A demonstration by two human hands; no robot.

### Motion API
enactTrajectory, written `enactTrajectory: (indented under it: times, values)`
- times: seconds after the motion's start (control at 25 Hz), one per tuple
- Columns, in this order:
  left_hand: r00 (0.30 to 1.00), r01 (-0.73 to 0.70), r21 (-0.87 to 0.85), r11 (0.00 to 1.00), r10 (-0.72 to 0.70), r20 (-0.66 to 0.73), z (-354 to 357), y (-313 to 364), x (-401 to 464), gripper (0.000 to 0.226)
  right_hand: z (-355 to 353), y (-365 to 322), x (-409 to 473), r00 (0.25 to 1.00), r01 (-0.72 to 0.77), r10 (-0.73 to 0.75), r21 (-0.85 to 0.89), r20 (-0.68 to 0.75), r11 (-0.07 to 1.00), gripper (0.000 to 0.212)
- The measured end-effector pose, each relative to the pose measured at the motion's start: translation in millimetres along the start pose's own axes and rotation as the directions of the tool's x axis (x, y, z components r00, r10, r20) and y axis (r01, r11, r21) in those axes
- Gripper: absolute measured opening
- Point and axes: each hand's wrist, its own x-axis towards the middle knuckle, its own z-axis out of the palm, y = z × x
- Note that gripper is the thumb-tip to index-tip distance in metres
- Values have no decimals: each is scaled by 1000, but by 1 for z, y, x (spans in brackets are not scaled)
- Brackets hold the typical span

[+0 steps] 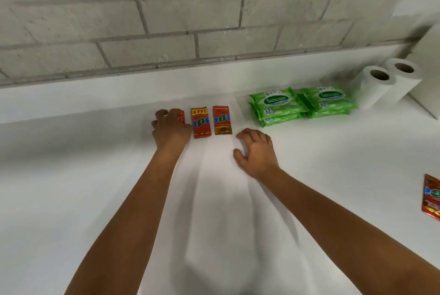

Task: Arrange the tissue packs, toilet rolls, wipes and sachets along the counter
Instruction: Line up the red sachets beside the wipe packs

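Red sachet [181, 117] under my left hand [170, 128], fingers closed over it | stray sachet [431, 197] far right, upright | right hand [256, 151] nearer, open, empty

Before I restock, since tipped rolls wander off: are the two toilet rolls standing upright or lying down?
Upright. Both toilet rolls stand on end on the counter, side by side, their cardboard cores opening upward.

White counter [71, 175]. Grey brick-pattern wall [166, 20]. Red sachets [201, 122] with blue-green lettering and gold trim, just right of the left hand [170, 128]. Bright green wipe packs [277, 106] with white oval labels, beyond the right hand [256, 151]. White toilet rolls [375, 85] with brown cores.
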Motion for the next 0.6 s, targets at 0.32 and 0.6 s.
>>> enactTrajectory:
  times: [0.32, 0.6]
  values:
    - [931, -297, -175, 939, 325, 165, 26, 65, -99, 39, -64, 31, -45, 1000, 0, 1, 120, -3, 993, 37]
    - [827, -418, -185, 889, 457, 327, 92, 144, -191, 36, -129, 164, -137, 927, -295, 311, 105, -207, 950, 32]
